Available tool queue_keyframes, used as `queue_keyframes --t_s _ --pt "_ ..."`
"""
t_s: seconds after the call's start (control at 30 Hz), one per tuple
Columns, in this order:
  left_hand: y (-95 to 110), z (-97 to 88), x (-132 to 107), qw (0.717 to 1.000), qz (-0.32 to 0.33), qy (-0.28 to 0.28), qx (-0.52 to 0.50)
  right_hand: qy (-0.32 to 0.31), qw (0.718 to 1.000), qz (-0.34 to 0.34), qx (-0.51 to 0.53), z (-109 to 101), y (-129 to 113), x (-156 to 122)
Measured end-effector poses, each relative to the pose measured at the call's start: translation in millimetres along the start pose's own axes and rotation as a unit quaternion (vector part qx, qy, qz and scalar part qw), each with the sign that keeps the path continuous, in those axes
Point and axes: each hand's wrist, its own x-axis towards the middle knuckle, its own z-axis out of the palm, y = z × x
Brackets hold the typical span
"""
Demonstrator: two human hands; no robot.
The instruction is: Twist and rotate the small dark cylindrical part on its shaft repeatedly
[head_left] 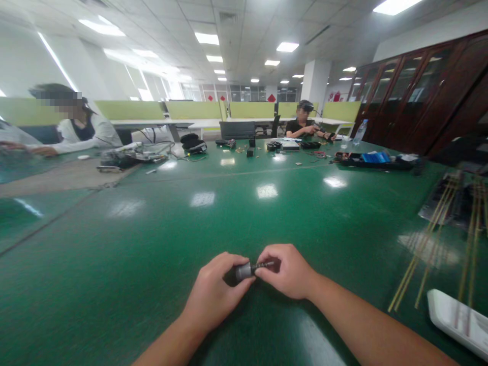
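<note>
My left hand [215, 295] is closed around a small grey cylindrical part [243, 271], held just above the green table [152, 244] near its front edge. My right hand [287, 272] pinches a thin dark threaded rod [266, 265] that sticks out of the cylinder's right end. The two hands meet at the part, fingertips almost touching.
Several thin brass rods [423, 249] and a white flat device [457, 320] lie at the right. Tools, cables and dark cases [375, 160] are scattered along the far side. One person sits at the far left [80, 132], another at the far end [305, 124]. Dark wooden cabinets [427, 91] line the right wall.
</note>
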Motion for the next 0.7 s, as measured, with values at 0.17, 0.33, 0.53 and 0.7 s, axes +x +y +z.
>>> queue_keyframes --t_s 0.17,0.33,0.53,0.7 --pt "-1.5 -0.3 -0.6 1.0 -0.001 -0.002 0.005 0.0 1.0 0.001 -0.001 0.9 0.4 -0.1" --pt "-3.2 0.8 -1.2 1.0 -0.002 -0.003 0.007 -0.001 1.0 -0.001 0.002 1.4 1.0 -0.5" --pt "-2.7 0.1 -0.6 1.0 -0.006 -0.002 0.01 -0.001 1.0 0.002 0.002 1.8 1.9 -0.2" --pt "-1.5 -0.2 0.2 1.0 -0.007 -0.002 0.007 0.003 1.0 0.003 0.003 1.5 1.8 -0.6"
